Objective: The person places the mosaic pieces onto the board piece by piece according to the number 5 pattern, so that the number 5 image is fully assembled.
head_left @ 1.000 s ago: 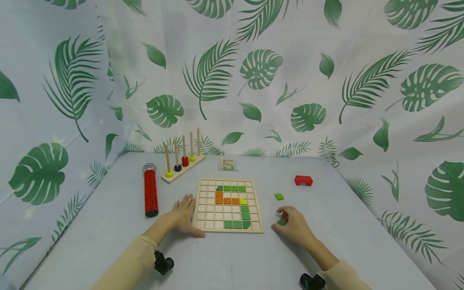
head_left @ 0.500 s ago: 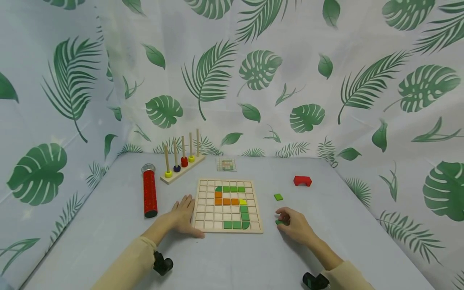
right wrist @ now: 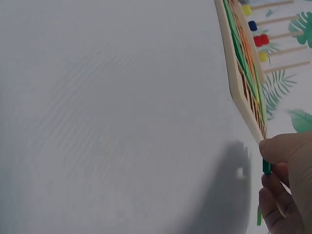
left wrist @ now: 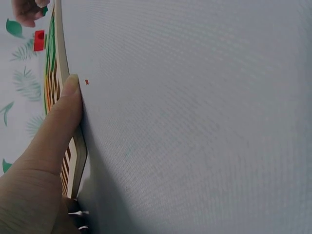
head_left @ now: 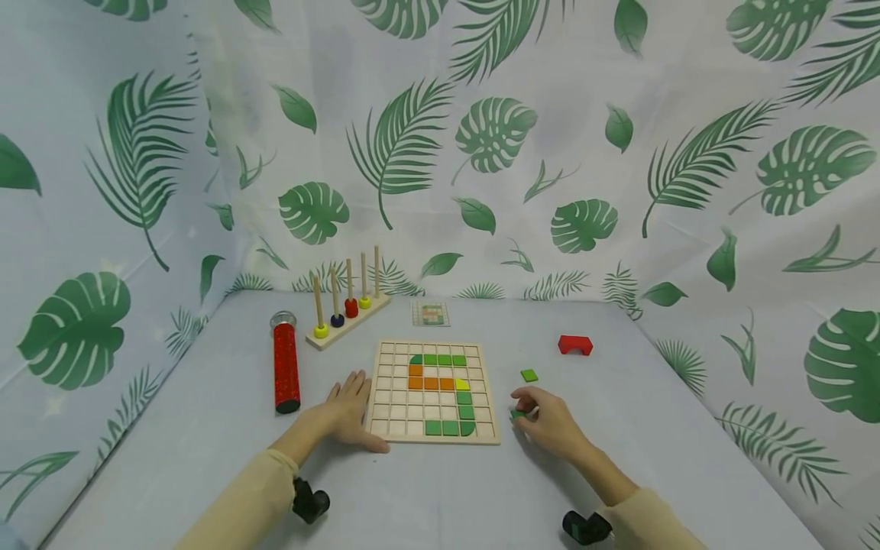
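A square wooden grid board point(head_left: 406, 409) lies mid-table, with green, orange and yellow tiles set in some of its cells. At the board's left edge my left hand point(head_left: 347, 412) rests with fingers spread, its thumb point(left wrist: 70, 92) along the front left corner. To the right of the board my right hand point(head_left: 550, 424) pinches a dark green tile point(right wrist: 266, 166) between thumb and fingers. A light green tile point(head_left: 528, 375) lies on the table just beyond that hand.
A red arch block point(head_left: 575, 344) sits at the back right. Behind the board lies a small pattern card point(head_left: 431, 313). Back left stand a peg stand point(head_left: 349, 321) with coloured beads and a red tube point(head_left: 286, 363). Leaf-printed cloth walls enclose the table.
My right hand shifted slightly right, then moved back left and a little away from me with the dark green tile, closer to the board. My left hand stayed in place.
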{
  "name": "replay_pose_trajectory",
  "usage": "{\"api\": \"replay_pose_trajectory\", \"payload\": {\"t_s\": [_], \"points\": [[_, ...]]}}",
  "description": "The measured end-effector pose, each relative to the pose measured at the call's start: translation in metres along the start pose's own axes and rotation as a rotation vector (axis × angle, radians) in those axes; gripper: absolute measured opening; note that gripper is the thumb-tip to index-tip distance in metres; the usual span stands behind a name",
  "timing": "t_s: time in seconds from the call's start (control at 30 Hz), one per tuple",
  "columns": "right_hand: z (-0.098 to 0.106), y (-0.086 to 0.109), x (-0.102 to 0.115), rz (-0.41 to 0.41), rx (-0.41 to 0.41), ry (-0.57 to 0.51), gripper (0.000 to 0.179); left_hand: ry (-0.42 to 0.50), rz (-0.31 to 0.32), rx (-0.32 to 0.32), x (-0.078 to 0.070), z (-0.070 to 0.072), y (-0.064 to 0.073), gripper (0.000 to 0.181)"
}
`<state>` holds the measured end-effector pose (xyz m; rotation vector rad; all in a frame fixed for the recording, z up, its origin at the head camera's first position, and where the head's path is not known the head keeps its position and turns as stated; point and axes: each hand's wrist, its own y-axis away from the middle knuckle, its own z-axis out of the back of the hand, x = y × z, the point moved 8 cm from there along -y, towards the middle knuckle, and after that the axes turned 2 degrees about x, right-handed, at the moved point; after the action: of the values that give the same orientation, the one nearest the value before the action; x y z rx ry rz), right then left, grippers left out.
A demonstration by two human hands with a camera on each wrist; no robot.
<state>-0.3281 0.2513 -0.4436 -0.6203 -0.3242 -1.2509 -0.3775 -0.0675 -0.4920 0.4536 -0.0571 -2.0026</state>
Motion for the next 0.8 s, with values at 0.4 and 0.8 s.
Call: {"api": "replay_pose_trajectory", "payload": {"t_s": [0.4,0.8], "points": [[-0.024,-0.022,0.044,0.102,-0.005,-0.034,0.036,0.035,0.006,0.028,-0.011,0.011,0.012,0.126],[-0.054,-0.037,0.098,0.258,0.040,-0.049,0.036,0.019,0.011,0.028,-0.011,0.011,0.010,0.126]]}}
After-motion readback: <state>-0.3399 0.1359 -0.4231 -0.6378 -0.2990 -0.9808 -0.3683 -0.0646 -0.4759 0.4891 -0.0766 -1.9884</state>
